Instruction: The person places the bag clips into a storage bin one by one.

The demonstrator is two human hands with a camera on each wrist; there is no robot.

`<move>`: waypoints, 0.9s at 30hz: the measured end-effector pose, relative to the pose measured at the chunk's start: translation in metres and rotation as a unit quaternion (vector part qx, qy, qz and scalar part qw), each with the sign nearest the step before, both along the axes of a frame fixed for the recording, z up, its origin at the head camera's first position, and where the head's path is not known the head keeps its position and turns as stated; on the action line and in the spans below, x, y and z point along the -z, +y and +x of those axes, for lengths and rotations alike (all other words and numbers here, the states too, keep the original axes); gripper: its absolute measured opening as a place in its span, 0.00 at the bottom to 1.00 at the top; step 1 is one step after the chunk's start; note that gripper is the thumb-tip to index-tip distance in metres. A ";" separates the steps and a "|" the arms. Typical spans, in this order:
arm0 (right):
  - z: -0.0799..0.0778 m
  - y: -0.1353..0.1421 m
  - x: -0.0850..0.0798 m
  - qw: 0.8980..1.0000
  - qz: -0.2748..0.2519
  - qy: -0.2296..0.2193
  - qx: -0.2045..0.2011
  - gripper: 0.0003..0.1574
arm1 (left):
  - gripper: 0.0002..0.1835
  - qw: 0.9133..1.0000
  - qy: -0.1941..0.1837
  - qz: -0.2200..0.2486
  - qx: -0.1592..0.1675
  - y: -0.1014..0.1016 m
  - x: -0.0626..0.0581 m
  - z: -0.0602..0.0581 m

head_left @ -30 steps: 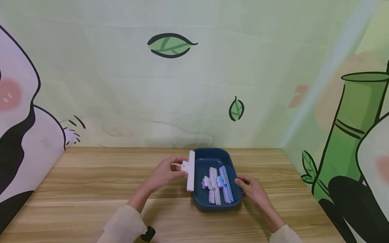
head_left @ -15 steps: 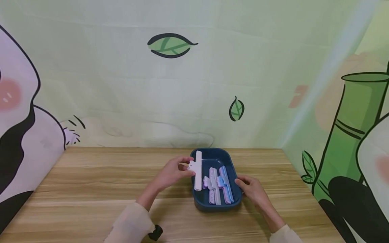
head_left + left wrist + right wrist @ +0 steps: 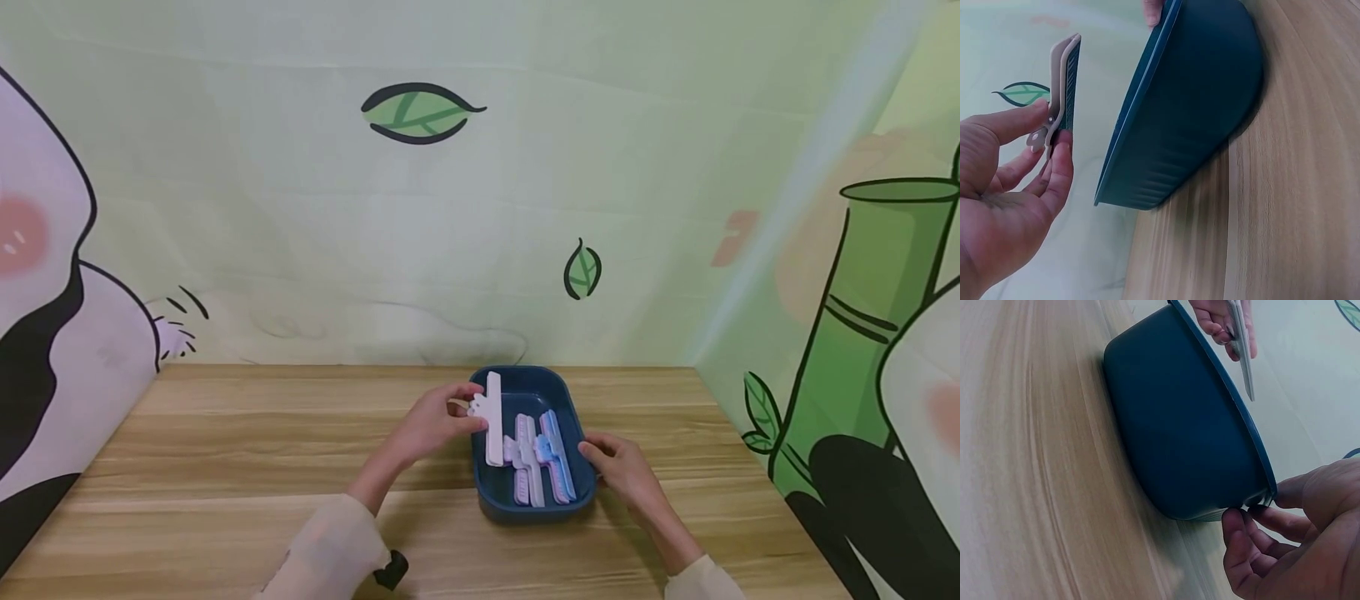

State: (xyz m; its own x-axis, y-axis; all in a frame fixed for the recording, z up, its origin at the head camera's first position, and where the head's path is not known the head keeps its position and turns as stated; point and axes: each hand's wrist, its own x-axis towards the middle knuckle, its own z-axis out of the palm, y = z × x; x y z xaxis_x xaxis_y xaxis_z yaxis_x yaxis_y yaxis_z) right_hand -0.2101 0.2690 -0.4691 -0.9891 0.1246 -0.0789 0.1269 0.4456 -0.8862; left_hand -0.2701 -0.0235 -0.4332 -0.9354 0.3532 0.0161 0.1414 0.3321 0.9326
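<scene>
A long white clip is pinched by its handle between the thumb and fingers of my left hand. In the left wrist view the clip is apart from the dark blue basin, above its rim level. The head view shows it over the basin's left side. My right hand pinches the basin's right rim; in the right wrist view the thumb lies over the rim and fingers are curled beneath. Several pastel clips lie inside the basin, among them a lilac-white clip and a blue-and-pink clip.
The basin stands on a wood-grain table near its back edge. Behind the table hangs a pale green backdrop printed with leaves, bamboo and cartoon shapes. A small black object shows at the left sleeve's cuff.
My left hand has moved right with the white clip, from the basin's left edge to over its inside. The right hand and the basin have stayed in place.
</scene>
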 end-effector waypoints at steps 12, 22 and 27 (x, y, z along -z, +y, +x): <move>0.000 0.002 0.002 1.000 -0.001 -0.004 0.003 0.21 | 0.25 0.999 0.024 -0.041 0.004 0.005 0.006 -0.006; 0.000 0.002 0.002 1.000 -0.007 -0.009 0.004 0.22 | 0.26 0.996 0.052 -0.074 0.028 0.012 0.008 -0.006; 0.000 0.001 0.000 1.000 -0.011 -0.008 0.002 0.22 | 0.26 0.991 0.076 -0.099 0.040 0.014 0.008 -0.008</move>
